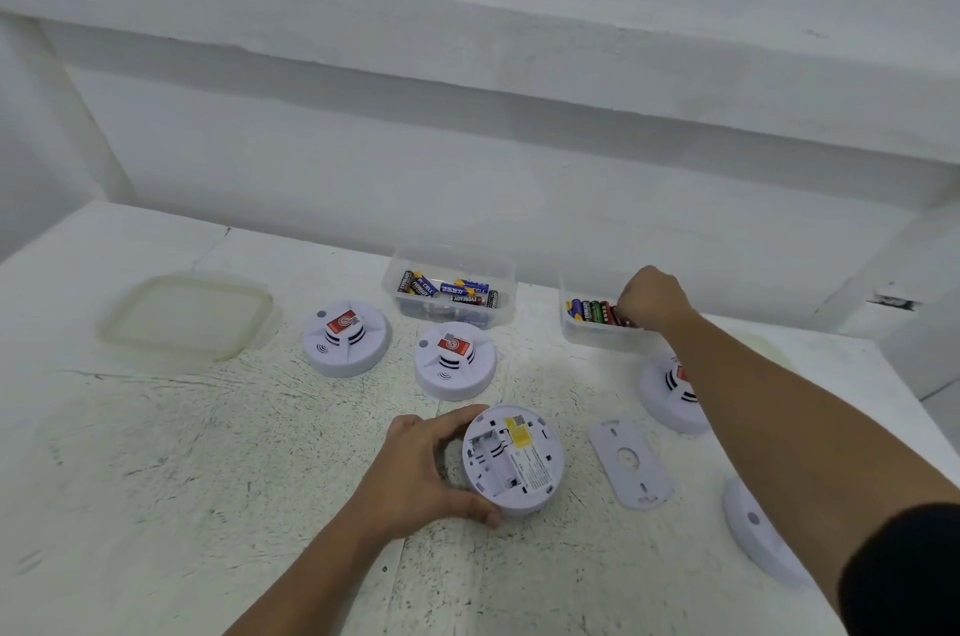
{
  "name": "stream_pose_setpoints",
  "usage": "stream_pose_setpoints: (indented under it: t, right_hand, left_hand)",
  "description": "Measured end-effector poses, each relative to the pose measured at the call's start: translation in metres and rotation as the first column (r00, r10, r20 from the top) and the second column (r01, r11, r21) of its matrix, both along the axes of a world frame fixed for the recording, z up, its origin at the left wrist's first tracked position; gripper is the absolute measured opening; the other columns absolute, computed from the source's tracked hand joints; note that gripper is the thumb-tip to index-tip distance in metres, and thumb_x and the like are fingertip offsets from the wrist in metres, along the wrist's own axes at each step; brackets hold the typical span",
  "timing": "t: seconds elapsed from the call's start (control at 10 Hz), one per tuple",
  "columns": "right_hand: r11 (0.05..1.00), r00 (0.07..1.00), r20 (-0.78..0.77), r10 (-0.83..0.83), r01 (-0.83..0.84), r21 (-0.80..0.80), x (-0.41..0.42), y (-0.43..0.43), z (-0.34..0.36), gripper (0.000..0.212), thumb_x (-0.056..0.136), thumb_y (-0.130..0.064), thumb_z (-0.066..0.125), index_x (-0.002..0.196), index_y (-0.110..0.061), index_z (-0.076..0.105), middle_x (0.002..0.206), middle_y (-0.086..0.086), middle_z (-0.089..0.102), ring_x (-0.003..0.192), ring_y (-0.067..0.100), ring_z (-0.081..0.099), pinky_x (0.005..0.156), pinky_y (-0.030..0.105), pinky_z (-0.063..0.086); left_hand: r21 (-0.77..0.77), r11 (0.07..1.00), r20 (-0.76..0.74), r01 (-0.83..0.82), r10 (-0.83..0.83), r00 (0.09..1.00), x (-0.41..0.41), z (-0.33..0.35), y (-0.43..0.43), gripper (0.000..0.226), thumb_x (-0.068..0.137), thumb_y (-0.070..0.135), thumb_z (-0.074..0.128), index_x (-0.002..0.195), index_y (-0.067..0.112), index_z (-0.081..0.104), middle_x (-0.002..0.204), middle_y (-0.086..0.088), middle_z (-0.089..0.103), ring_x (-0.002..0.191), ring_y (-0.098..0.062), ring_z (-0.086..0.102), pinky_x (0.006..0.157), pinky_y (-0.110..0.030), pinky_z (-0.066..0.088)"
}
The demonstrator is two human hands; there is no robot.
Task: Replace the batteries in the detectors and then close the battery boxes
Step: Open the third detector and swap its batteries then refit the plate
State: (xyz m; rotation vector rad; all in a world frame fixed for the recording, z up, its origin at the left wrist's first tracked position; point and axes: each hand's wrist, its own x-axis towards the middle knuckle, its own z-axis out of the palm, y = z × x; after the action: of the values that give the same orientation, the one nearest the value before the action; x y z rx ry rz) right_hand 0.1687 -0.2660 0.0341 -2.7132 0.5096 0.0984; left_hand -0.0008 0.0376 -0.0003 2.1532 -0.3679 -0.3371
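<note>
Detector (511,461) with its back exposed and battery bay empty sits near the centre of the white table (156,479), tilted up on edge under the left hand (431,466), whose fingers curve wide around its left rim. Just right of it lies the detached back plate (631,463), flat on the table. A little farther away, two more detectors (347,338) (455,360) rest dome-up, and others sit partly hidden under the outstretched right arm. At the far edge, the right hand (652,297) reaches into a clear tub (587,342) of upright batteries (592,312), fingers bunched down among them; whether a cell is already pinched cannot be told. A second tub (449,290) of loose batteries stands to its left, a square lid (187,316) at far left. The step in hand appears to be fetching fresh cells; next, a battery must be carried back, matched to the bay's polarity and pressed in.
</note>
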Motion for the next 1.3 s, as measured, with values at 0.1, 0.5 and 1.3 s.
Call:
stream_pose_setpoints:
  t: [0.1,0.5,1.3]
  right_hand:
    - [1.000,0.998,-0.053,-0.018,0.020,0.023,0.000,-0.003,0.002,0.027,0.079,0.007,0.051,0.057,-0.009,0.046,0.060,0.009,0.046,0.061,0.022,0.047,0.051,0.024,0.033]
    - [0.987,0.996,-0.080,-0.037,0.049,0.155,0.000,-0.003,0.013,0.024,0.087,0.001,0.053,0.109,0.003,0.063,0.093,0.015,0.060,0.081,0.024,0.056,0.079,0.033,0.052]
    - [0.863,0.897,0.141,0.418,-0.441,0.246,-0.176,0.181,-0.010,0.033,0.090,-0.032,0.060,0.121,-0.021,0.056,0.110,-0.006,0.061,0.079,0.006,0.059,0.071,0.017,0.045]
  left_hand:
    - [-0.009,1.000,-0.005,-0.005,0.005,1.000,0.000,-0.002,0.000,0.088,0.040,0.048,0.092,0.109,0.068,0.041,0.097,0.056,0.042,0.098,0.004,0.031,0.074,-0.019,0.032]
    - [-0.038,0.999,0.000,0.001,-0.001,1.000,-0.002,0.000,0.001,0.086,0.043,0.045,0.092,0.109,0.067,0.041,0.090,0.058,0.041,0.098,-0.003,0.034,0.077,-0.021,0.034]
    - [-0.162,0.982,0.016,-0.092,0.096,0.995,-0.001,0.003,0.088,0.079,0.041,0.022,0.097,0.104,0.048,0.057,0.099,0.038,0.062,0.096,0.013,0.057,0.071,-0.001,0.043]
